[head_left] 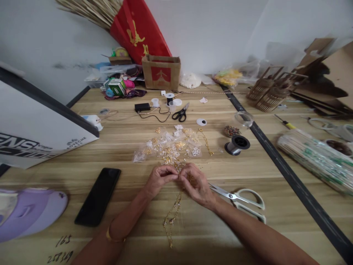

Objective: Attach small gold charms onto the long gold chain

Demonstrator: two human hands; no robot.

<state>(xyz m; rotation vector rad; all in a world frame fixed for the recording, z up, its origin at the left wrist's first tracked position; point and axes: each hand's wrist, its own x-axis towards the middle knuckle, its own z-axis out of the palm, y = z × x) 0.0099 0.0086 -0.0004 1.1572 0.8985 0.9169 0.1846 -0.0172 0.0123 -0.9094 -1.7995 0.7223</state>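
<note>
My left hand (161, 180) and my right hand (197, 186) meet above the wooden table, thumbs and forefingers pinched together at the tips. A gold chain (176, 208) with small clear beads runs from under my right fingers down onto the table between my forearms. Gold also shows inside the curl of my right hand. Whatever my left fingertips pinch is too small to make out. Just beyond the hands lies a pile of gold and clear beads (171, 156) among small plastic bags. Beside my right wrist rest large white-handled scissors (233, 196).
A black phone (97, 196) lies left of my left forearm. To the right stand a wire spool (236, 145) and a dish of mixed beads (232, 131). Farther back are black scissors (180, 113) and a cardboard box (161, 71). A white carton (41, 129) stands at the left.
</note>
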